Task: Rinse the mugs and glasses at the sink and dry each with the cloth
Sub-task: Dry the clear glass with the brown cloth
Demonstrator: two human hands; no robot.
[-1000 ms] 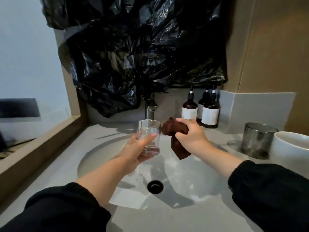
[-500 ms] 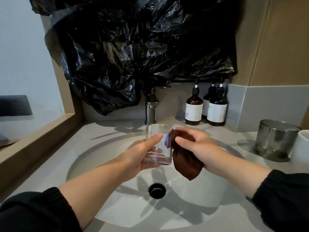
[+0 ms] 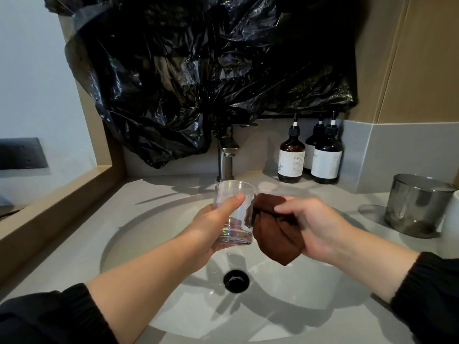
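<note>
The clear glass (image 3: pixel 234 216) in the left hand (image 3: pixel 213 229) looks empty; through its wall only the fingers behind it and a faint rainbow sheen near the thick base show. The sink (image 3: pixel 139 234) below the grip is a pale oval basin with a dark drain (image 3: pixel 236 281) and no standing water to be seen. Beyond the right hand (image 3: pixel 320 229), three dark pump bottles (image 3: pixel 292 157) with white labels stand close together; their fill cannot be told. Further out to that hand's side sits a shiny metal cup (image 3: pixel 419 206), its inside hidden, with a white vessel's edge (image 3: pixel 450 219) just beside it.

The glass is a short, straight-walled tumbler, held upright above the basin, the left thumb laid along its near side and the fingers wrapped behind. The right hand clenches a bunched brown cloth (image 3: pixel 275 232), which touches the side of the glass facing it and hangs down in a pointed fold below the palm. A faucet (image 3: pixel 226 157) rises just beyond the glass.
</note>
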